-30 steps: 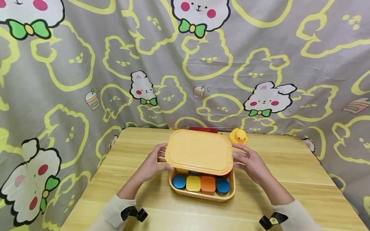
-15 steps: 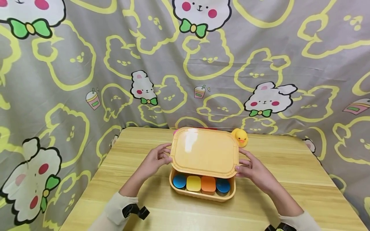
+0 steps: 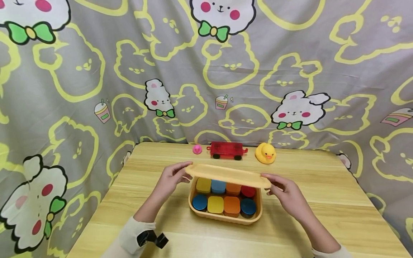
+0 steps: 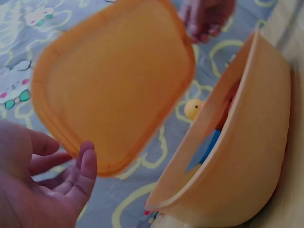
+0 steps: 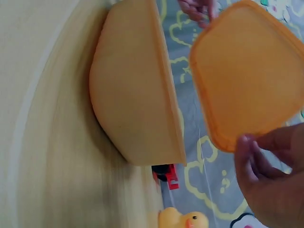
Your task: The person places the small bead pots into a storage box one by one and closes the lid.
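Observation:
Both hands hold an orange-yellow plastic lid (image 3: 227,174) above the far part of a matching box (image 3: 222,218). In the head view the lid appears nearly edge-on, its right end a little lower. My left hand (image 3: 171,177) pinches its left end between thumb and fingers. At the opposite end, my right hand (image 3: 285,193) grips the edge; the right wrist view shows the thumb and fingertips (image 5: 244,140) at the rim. Inside the box sit two rows of coloured blocks, among them a yellow block (image 3: 215,205), an orange block (image 3: 232,206) and a dark blue round block (image 3: 248,206).
Behind the box, along the table's back edge, stand a small pink duck (image 3: 197,149), a red toy wagon (image 3: 227,150) and a yellow rubber duck (image 3: 266,153). A patterned curtain (image 3: 193,71) hangs behind the wooden table (image 3: 129,215).
The lid first shifted right, then tipped from facing the head camera to nearly edge-on and came lower. The back row of blocks, the wagon and the pink duck now show.

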Available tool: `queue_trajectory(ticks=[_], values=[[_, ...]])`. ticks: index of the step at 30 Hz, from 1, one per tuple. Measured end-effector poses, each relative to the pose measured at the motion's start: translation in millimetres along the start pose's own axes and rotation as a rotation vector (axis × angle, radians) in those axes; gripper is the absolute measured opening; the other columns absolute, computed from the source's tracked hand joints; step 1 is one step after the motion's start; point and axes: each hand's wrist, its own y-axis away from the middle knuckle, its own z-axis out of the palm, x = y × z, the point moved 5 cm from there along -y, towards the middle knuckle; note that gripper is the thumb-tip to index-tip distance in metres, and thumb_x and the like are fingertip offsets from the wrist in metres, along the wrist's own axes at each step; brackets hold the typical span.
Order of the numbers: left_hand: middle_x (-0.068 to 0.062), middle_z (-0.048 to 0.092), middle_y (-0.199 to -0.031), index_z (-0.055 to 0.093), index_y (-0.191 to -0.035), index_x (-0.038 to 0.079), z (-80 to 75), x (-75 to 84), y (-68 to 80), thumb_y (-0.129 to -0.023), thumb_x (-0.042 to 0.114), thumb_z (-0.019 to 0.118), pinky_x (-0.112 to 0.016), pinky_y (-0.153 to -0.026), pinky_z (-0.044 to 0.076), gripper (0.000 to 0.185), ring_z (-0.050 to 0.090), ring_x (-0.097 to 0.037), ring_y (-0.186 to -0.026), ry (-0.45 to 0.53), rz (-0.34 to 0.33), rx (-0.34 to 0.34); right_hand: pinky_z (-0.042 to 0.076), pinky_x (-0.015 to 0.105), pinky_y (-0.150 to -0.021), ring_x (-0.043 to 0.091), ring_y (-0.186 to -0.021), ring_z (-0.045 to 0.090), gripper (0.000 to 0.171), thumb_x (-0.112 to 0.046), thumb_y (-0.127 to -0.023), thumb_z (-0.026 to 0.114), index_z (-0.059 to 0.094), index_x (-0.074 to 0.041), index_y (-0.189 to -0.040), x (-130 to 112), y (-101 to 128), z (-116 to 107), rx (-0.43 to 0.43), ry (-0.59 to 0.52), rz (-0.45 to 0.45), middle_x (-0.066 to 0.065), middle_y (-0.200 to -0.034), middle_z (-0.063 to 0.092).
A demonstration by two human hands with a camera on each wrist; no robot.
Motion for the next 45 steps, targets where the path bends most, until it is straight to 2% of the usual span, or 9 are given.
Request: queue_trajectory(ticks=[3,6,10,14,17,20,30,36,45], values=[[-0.024,0.062,-0.135,0.054,-0.145,-0.006,2.6,-6.9,7.0,-0.107,0.011,0.057,-0.027,-0.081,0.060,0.042,0.068,-0.013,-0.099,0.086,-0.087,0.004,0.061,0.033,-0.083,0.006,-0.106,0.065,0.042,-0.009,-0.107,0.056,0.053,0.004,-0.147,7.2,5.5,3.1,-0.060,-0.190,0.091,0.028,-0.143,0.054],[-0.026,0.063,-0.134,0.052,-0.146,-0.008,6.5,-13.2,14.0,-0.103,0.009,0.064,-0.025,-0.083,0.059,0.048,0.068,-0.010,-0.102,0.083,-0.114,0.021,0.061,0.034,-0.086,0.008,-0.105,0.068,0.055,-0.016,-0.104,0.065,0.045,0.005,-0.151,14.7,10.6,7.9,-0.031,-0.263,0.180,0.030,-0.139,0.055],[-0.024,0.069,-0.121,0.056,-0.142,-0.009,10.1,-21.8,20.4,-0.099,0.004,0.067,-0.024,-0.078,0.059,0.046,0.068,-0.011,-0.095,-0.007,-0.111,0.052,0.060,0.029,-0.084,0.008,-0.104,0.068,0.060,-0.016,-0.098,0.073,0.047,0.006,-0.147,21.1,15.9,15.9,0.032,-0.173,0.245,0.029,-0.136,0.059],[-0.016,0.067,-0.106,0.061,-0.138,-0.008,12.0,-28.7,24.5,-0.098,0.002,0.069,-0.026,-0.069,0.059,0.042,0.064,-0.015,-0.088,-0.179,-0.109,0.064,0.058,0.024,-0.076,0.014,-0.102,0.067,0.057,-0.017,-0.094,0.078,0.056,0.003,-0.143,25.1,20.4,24.0,0.045,0.011,0.276,0.020,-0.126,0.067],[-0.012,0.064,-0.106,0.060,-0.139,-0.007,14.8,-31.8,25.6,-0.098,0.003,0.069,-0.031,-0.067,0.060,0.043,0.063,-0.019,-0.090,-0.286,-0.097,0.050,0.054,0.023,-0.070,0.019,-0.102,0.065,0.059,-0.018,-0.091,0.081,0.059,0.001,-0.142,27.4,22.5,27.6,0.048,0.113,0.297,0.013,-0.120,0.069],[-0.012,0.062,-0.107,0.060,-0.140,-0.007,17.9,-33.3,25.2,-0.098,0.004,0.069,-0.034,-0.066,0.061,0.044,0.063,-0.021,-0.092,-0.332,-0.090,0.043,0.053,0.024,-0.069,0.023,-0.105,0.065,0.060,-0.020,-0.090,0.082,0.059,0.002,-0.142,28.3,23.6,29.2,0.049,0.159,0.297,0.013,-0.125,0.067],[-0.012,0.059,-0.106,0.061,-0.137,-0.010,20.8,-37.5,25.4,-0.096,0.002,0.071,-0.038,-0.064,0.061,0.043,0.062,-0.019,-0.086,-0.355,-0.082,0.014,0.056,0.024,-0.073,0.029,-0.112,0.065,0.062,-0.021,-0.093,0.079,0.056,0.006,-0.143,34.7,29.6,33.9,0.020,0.181,0.320,0.016,-0.127,0.064],[-0.014,0.060,-0.109,0.060,-0.137,-0.011,21.4,-44.0,26.9,-0.097,0.002,0.069,-0.031,-0.063,0.060,0.043,0.063,-0.019,-0.086,-0.353,-0.085,0.002,0.056,0.023,-0.070,0.025,-0.106,0.065,0.060,-0.017,-0.093,0.078,0.055,0.007,-0.143,33.6,30.1,35.3,0.024,0.150,0.325,0.018,-0.129,0.063],[-0.018,0.060,-0.116,0.059,-0.136,-0.012,23.3,-46.7,32.6,-0.097,0.001,0.069,-0.032,-0.061,0.059,0.043,0.062,-0.018,-0.082,-0.263,-0.119,0.037,0.055,0.023,-0.068,0.018,-0.094,0.066,0.058,-0.015,-0.094,0.077,0.055,0.008,-0.143,34.5,29.0,34.7,0.016,0.159,0.310,0.020,-0.133,0.063]])
